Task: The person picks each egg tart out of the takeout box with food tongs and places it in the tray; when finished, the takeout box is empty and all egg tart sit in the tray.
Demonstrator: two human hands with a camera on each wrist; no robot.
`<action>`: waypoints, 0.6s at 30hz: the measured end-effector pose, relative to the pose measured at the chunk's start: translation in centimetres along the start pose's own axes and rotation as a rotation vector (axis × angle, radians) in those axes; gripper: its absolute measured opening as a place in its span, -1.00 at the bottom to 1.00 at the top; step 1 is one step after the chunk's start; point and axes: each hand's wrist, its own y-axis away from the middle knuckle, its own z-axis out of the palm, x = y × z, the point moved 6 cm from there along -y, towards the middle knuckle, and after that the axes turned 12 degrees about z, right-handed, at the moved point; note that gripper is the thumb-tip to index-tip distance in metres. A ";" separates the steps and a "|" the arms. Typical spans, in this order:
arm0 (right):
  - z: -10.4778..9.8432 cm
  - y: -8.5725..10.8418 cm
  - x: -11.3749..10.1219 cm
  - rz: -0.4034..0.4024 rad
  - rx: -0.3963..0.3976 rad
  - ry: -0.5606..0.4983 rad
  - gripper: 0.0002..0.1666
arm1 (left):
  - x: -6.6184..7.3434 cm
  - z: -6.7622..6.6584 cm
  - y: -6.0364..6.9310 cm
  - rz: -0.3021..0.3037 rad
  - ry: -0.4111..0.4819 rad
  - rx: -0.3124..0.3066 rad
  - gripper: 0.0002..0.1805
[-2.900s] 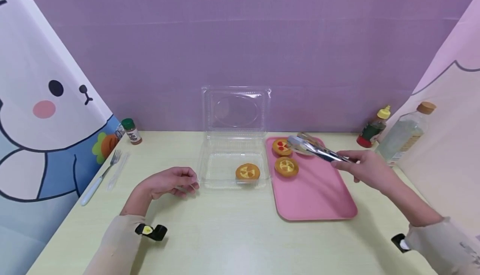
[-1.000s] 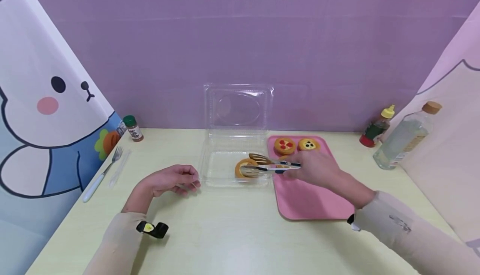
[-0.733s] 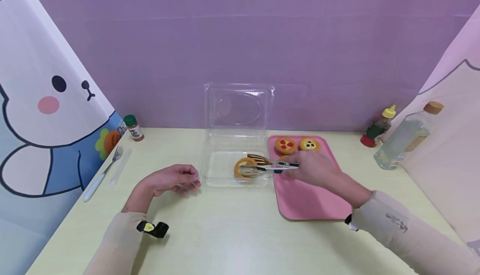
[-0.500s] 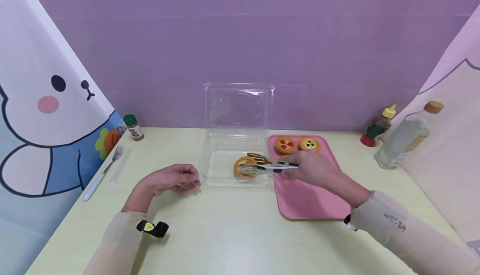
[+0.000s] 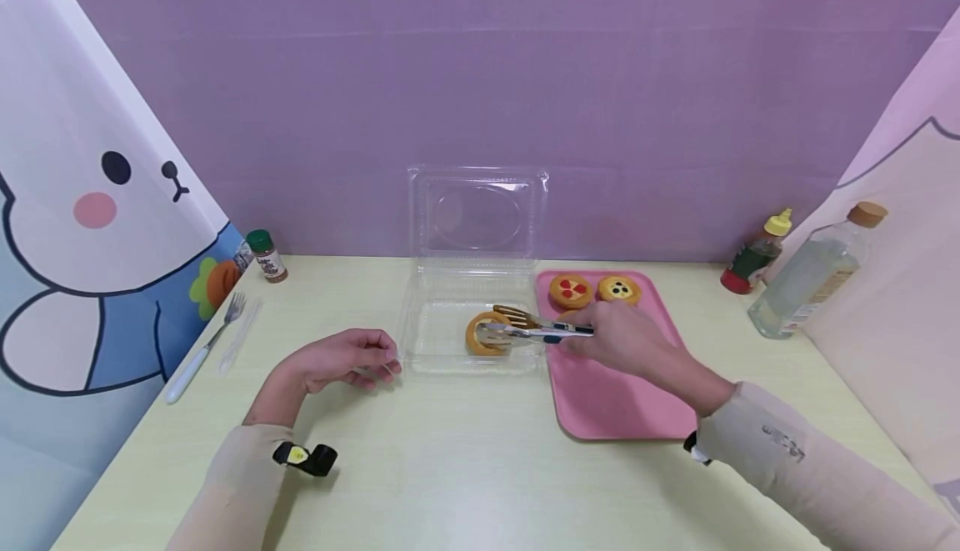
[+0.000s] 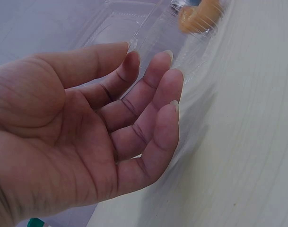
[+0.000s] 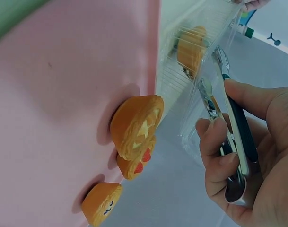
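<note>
My right hand point(image 5: 622, 336) grips metal serving tongs point(image 5: 551, 333). The tongs' ends are at a round tart point(image 5: 476, 336) inside the clear plastic container point(image 5: 431, 361), whose lid stands up at the back. Thumb and index finger of my left hand point(image 5: 345, 361) pinch the container's left front edge, as the left wrist view shows; the other fingers curve loosely. On the pink tray point(image 5: 630, 413) sit a tart with red pieces point(image 5: 571, 291) and one with black dots point(image 5: 618, 288). A third tart point(image 7: 136, 125) shows fully only in the right wrist view; my right hand mostly covers it from above.
A green-capped spice jar point(image 5: 267, 257), a fork point(image 5: 204, 349) and a clear plastic strip point(image 5: 240, 337) lie at the left. At the right back stand a yellow-topped sauce bottle point(image 5: 756, 252) and a tall clear bottle point(image 5: 810, 276). A purple cloth backs the table.
The right hand has swung the tongs left from above the tray into the container. Over the last second, tongs and tart have shifted slightly left. The left hand has stayed in place.
</note>
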 end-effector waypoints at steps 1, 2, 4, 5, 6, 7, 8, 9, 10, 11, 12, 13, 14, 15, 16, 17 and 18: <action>0.0 0.0 0.0 0.000 0.000 -0.006 -0.58 | 0.0 0.0 0.0 0.000 0.000 0.000 -0.73; 0.1 0.0 0.0 0.000 0.003 -0.010 -0.59 | 0.1 0.0 0.0 0.001 0.000 0.000 -0.73; 0.1 0.0 0.1 -0.010 0.012 -0.009 -0.60 | 0.1 0.1 0.1 0.002 0.001 -0.001 -0.73; 0.1 0.0 0.1 -0.013 0.019 -0.009 -0.59 | 0.2 0.1 0.1 0.003 0.001 -0.001 -0.73; 0.1 0.0 0.1 -0.013 0.025 -0.010 -0.59 | 0.2 0.1 0.1 0.003 0.002 -0.002 -0.73; 0.2 0.0 0.2 -0.014 0.032 -0.006 -0.59 | 0.2 0.1 0.1 0.004 0.001 -0.002 -0.73; 0.2 0.0 0.2 -0.016 0.038 -0.004 -0.58 | 0.2 0.1 0.1 0.004 0.002 -0.002 -0.73; 0.2 0.0 0.3 -0.020 0.044 -0.002 -0.57 | 0.2 0.1 0.1 0.004 0.002 -0.002 -0.74; 0.3 0.0 0.3 -0.016 0.047 -0.005 -0.57 | 0.1 0.1 0.1 0.004 0.002 -0.002 -0.74; 0.3 0.0 0.4 -0.014 0.049 -0.007 -0.56 | 0.1 0.1 0.1 0.003 0.002 -0.002 -0.74; 0.3 0.0 0.4 -0.014 0.050 -0.011 -0.56 | 0.1 0.1 0.0 0.003 0.002 -0.001 -0.74; 0.4 0.0 0.4 -0.017 0.051 -0.013 -0.56 | 0.1 0.1 0.0 0.002 0.002 -0.001 -0.74; 0.4 0.0 0.5 -0.018 0.053 -0.016 -0.56 | 0.1 0.1 0.0 0.001 0.003 0.000 -0.74; 0.4 0.0 0.4 -0.020 0.055 -0.020 -0.56 | 0.1 0.1 0.0 0.000 0.004 0.000 -0.75; 0.4 0.0 0.5 -0.021 0.055 -0.024 -0.57 | 0.1 0.0 0.0 0.000 0.003 0.000 -0.75; 0.4 0.0 0.5 -0.023 0.055 -0.027 -0.57 | 0.0 0.0 0.0 0.000 0.004 0.000 -0.75; 0.4 -0.1 0.5 -0.022 0.055 -0.032 -0.58 | 0.0 0.0 0.0 0.000 0.003 0.000 -0.74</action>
